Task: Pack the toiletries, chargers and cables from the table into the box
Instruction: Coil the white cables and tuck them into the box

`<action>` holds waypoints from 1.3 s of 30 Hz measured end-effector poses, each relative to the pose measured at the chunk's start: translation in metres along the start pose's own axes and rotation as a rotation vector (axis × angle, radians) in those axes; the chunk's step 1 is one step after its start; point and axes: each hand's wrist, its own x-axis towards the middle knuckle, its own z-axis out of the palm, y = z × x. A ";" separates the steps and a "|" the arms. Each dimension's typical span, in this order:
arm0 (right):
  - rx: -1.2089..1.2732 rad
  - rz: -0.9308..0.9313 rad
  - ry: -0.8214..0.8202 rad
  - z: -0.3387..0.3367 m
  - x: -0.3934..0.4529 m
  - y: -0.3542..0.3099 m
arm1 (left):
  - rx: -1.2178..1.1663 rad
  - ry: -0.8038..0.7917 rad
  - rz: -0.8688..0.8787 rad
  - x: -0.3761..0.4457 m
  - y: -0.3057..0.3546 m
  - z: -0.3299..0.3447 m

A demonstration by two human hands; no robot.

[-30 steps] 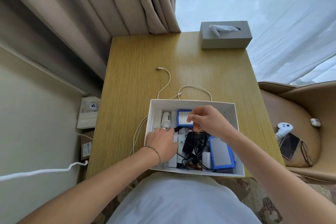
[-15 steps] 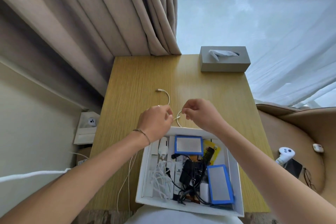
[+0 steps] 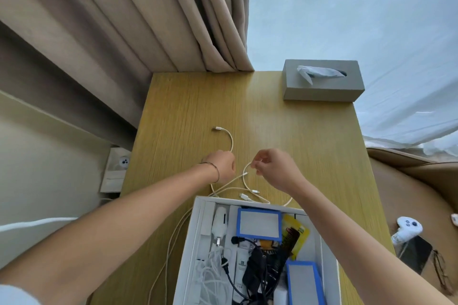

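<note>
Open white cardboard box (image 3: 192, 250) at the near edge of the table, with contents: two blue-framed rectangular cases (image 3: 258, 223), one at the far end and one at the near right; a crumpled yellow sachet (image 3: 296, 234) against the right wall; a white plug-in charger (image 3: 219, 225) along the left wall; a bundle of white cords (image 3: 210, 277) nearer than the charger; a tangle of black cables and adapters (image 3: 257, 267) in the middle (individual items cannot be told apart).

Just beyond the box, thin white charging cables (image 3: 230, 141) lie looped on the light wooden table (image 3: 178, 111), some strands trailing down the box's left side. The left hand (image 3: 220, 164), fingers curled, grips a cable where it curves toward a free connector. The right hand (image 3: 270, 166) pinches another cable end between thumb and fingertips.

Far beyond the box, at the table's right corner, stands a grey rectangular tissue box (image 3: 322, 84). Beige pleated curtains (image 3: 148, 20) and a white sheer curtain (image 3: 359, 20) hang behind the table. Right of the box, a tan armchair (image 3: 409, 193) holds a white game controller (image 3: 407, 228).
</note>
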 end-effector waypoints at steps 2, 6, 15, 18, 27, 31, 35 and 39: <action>0.001 0.010 -0.005 0.002 0.005 0.004 | 0.036 -0.049 0.004 0.012 0.002 0.008; 0.010 0.021 -0.001 0.004 0.011 0.010 | 0.167 -0.082 0.035 0.027 0.005 0.019; 0.081 0.030 -0.027 0.003 0.008 0.007 | -0.163 -0.066 0.064 0.029 -0.006 0.018; 0.099 0.033 -0.042 0.004 0.008 0.000 | -0.426 0.040 0.060 0.012 -0.014 0.005; 0.625 -0.012 -0.323 0.018 -0.008 -0.049 | -1.041 0.415 0.191 -0.055 -0.009 -0.061; 0.842 -0.072 -0.440 0.015 -0.019 -0.070 | -1.272 0.478 0.193 -0.079 -0.010 -0.086; 0.879 -0.098 -0.396 -0.006 -0.030 -0.077 | -1.227 0.586 0.205 -0.098 -0.026 -0.103; 0.977 -0.140 -0.311 -0.037 -0.040 -0.071 | -1.025 0.659 0.198 -0.113 -0.045 -0.102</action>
